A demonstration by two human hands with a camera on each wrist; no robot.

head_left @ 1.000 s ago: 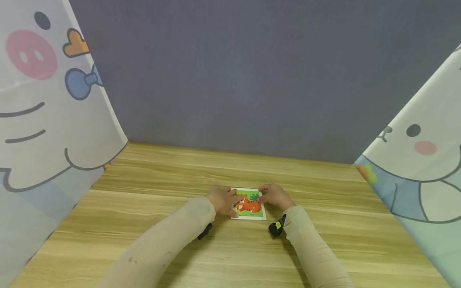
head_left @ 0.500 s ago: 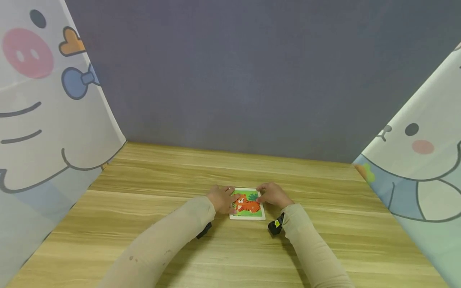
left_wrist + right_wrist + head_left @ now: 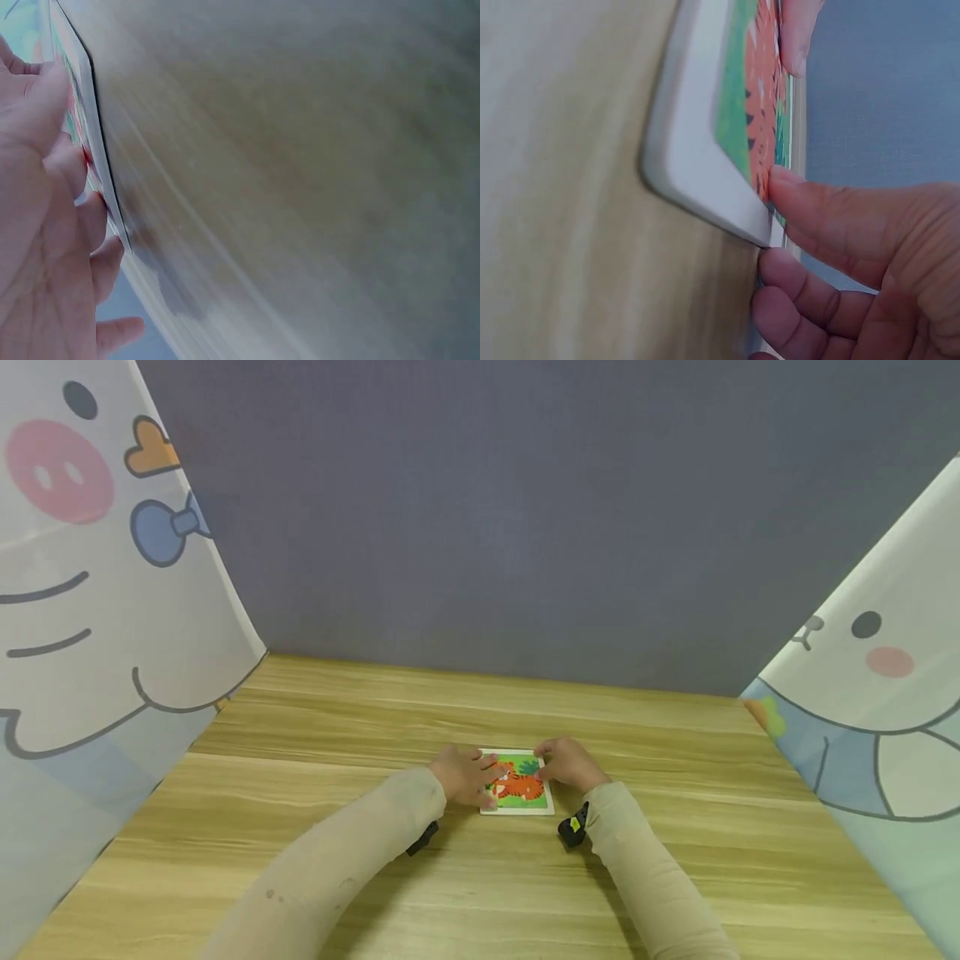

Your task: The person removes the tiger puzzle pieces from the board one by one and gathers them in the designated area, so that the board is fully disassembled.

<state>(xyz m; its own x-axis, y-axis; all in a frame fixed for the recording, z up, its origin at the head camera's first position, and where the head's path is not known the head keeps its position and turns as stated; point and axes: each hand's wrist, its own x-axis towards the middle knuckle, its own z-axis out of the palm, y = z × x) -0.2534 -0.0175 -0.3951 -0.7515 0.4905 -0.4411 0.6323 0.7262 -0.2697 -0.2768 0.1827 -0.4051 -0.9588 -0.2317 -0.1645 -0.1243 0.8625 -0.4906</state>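
Plainly, your left hand (image 3: 461, 777) spreads its fingers over the left side of the tiger board (image 3: 525, 788); your right hand (image 3: 573, 766) pinches its right edge. It lies inside the table's far edge (image 3: 480, 679); the yellow wrist mark (image 3: 576, 826) is unreadable.

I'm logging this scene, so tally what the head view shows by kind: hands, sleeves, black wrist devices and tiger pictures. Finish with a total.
Hands, left hand and right hand: 2
Sleeves, left sleeve and right sleeve: 2
Black wrist devices, left device and right device: 2
Tiger picture: 1
Total: 7
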